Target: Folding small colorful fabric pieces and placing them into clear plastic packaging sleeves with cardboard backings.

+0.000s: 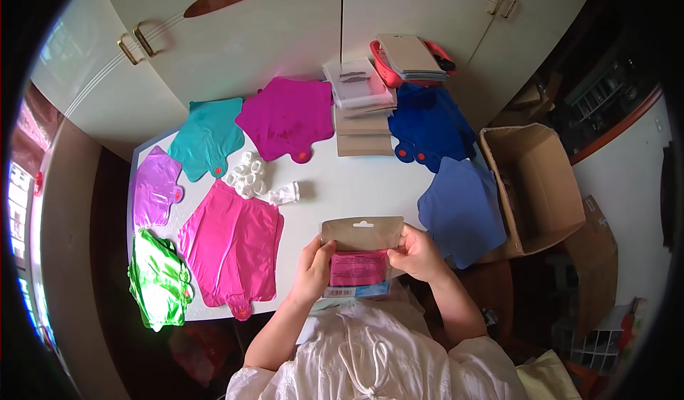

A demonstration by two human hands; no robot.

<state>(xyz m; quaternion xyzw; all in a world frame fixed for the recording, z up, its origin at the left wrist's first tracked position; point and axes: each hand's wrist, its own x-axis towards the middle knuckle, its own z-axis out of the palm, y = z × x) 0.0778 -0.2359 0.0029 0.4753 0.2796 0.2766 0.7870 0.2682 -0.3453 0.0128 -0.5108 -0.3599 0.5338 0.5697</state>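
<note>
Between my two hands is a flat package (pixel 358 268) with a brown card top, a hang hole and a folded pink sheet showing below. It is held at the table's front edge, close to my body. My left hand (pixel 312 268) grips its left side, thumb on the front. On the right side my right hand (pixel 419 255) pinches it the same way. Nearest on the left lies a flat pink foil balloon (pixel 231 250). Beyond the package are a pile of small white rolls (pixel 248 175) and a small white packet (pixel 285 193).
More flat foil balloons lie around the white table (pixel 356 179): teal (pixel 206 136), magenta (pixel 288 118), lilac (pixel 155 186), green (pixel 158 279), and stacks of blue (pixel 431 126) and pale blue (pixel 462 211). A cardboard box (pixel 538 186) stands right; a red basket (pixel 385 65) sits at the back.
</note>
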